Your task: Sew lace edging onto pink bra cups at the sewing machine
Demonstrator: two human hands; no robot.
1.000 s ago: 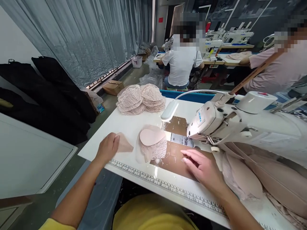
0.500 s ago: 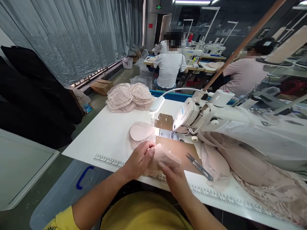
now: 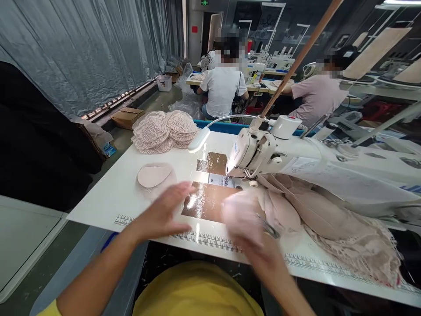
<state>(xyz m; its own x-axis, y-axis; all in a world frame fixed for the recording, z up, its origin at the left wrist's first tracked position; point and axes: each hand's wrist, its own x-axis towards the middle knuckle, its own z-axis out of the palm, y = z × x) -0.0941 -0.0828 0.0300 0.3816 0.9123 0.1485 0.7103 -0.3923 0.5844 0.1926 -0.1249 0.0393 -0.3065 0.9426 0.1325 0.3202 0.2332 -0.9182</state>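
Handling cloth (image 3: 240, 208) seems my step near the tabletop's (image 3: 108, 193) front edge, right grip (image 3: 255, 245) clamped on it, left grip (image 3: 159, 217) apart; next calls for avoiding the scissors (image 3: 272, 229).

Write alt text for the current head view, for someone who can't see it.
A person's right hand, blurred, holds pale fabric near a white sewing machine, while the left hand is open over the table. Stacked lace pieces lie at the table's far side; co-workers sit beyond.
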